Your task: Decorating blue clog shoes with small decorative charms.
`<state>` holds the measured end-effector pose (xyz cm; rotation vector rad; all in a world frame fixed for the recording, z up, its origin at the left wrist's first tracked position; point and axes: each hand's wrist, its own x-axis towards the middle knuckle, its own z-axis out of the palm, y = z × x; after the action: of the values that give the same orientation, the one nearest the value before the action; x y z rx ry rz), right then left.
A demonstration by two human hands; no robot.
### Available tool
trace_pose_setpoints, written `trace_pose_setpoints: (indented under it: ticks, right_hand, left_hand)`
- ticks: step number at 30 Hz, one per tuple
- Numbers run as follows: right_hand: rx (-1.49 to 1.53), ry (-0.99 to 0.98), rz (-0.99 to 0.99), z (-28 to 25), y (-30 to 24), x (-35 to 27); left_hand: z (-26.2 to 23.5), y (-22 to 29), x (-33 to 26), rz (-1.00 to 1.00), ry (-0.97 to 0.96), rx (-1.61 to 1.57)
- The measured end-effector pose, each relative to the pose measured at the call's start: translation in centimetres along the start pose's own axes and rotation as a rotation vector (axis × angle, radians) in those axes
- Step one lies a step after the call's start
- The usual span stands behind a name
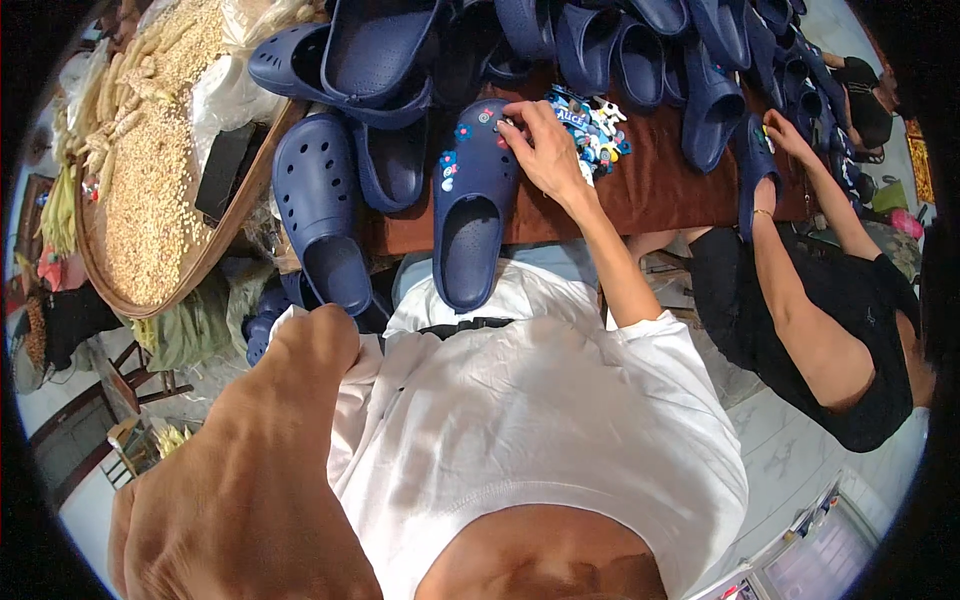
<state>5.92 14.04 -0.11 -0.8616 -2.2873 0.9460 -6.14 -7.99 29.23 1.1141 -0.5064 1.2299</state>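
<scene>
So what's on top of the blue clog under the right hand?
On the clog, small coloured charms sit in its toe holes. The right hand rests fingertips on the toe, covering part of it, so any charm under the fingers can't be seen.

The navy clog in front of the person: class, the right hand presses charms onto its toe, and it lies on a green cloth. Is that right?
Not quite. The head view shows the navy clog lying on a brown cloth, not green. The right hand is indeed at its toe among small charms.
</scene>
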Motion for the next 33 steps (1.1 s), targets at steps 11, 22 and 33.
trace_pose_setpoints:
  ticks: [11,22,33]
  right_hand:
    - [0.136,-0.097,0.048,-0.2,0.7,0.3]
    - [0.05,-0.144,-0.087,-0.6,1.0,-0.6]
    - [0.111,-0.139,-0.076,0.0,0.7,-0.2]
  left_hand:
    - [-0.3,0.1,-0.5,0.139,0.051,0.052]
    - [-0.3,2.1,0.6,-0.062,0.023,-0.126]
    - [-0.6,2.4,-2.1,0.066,-0.174,0.227]
